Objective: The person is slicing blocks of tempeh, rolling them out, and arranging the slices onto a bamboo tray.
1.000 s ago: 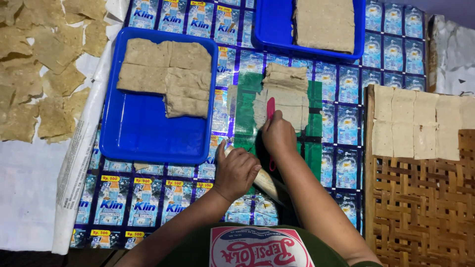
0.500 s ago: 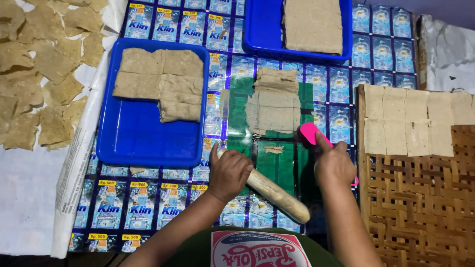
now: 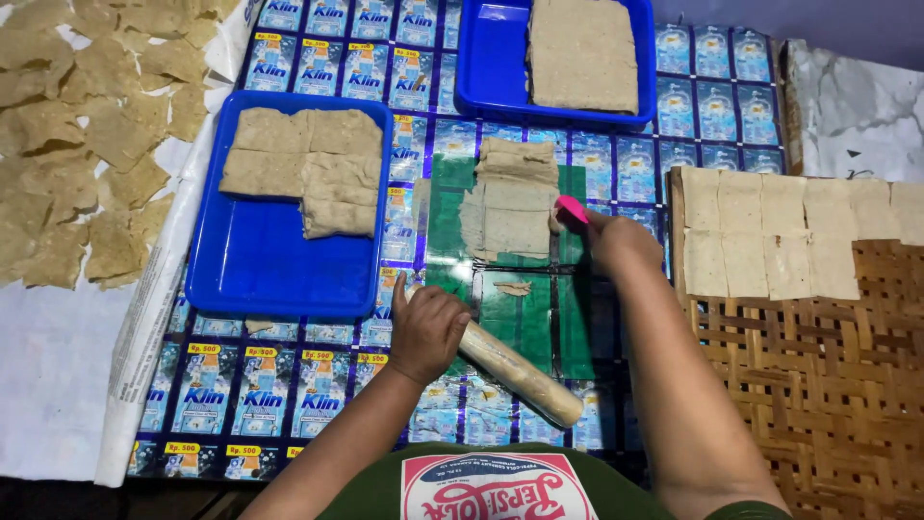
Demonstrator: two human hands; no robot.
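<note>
Two blue trays (image 3: 279, 279) lay on a mat of blue sachet packaging (image 3: 289, 385): the near one carried folded dough sheets, the far tray (image 3: 486, 58) one large slab. One green sheet (image 3: 525, 323) lay at centre with a stack of dough pieces (image 3: 510, 202) on its upper part. The left hand (image 3: 426, 329) rested closed on one rolling pin (image 3: 520, 376), which lay diagonally across the green sheet's lower edge. The right hand (image 3: 624, 239) gripped one pink tool (image 3: 571, 208) shut, its tip touching the stack's right edge. Half a second earlier that hand was lower, clear of the stack. Cut squares lay on a woven tray (image 3: 818, 385) at the right.
</note>
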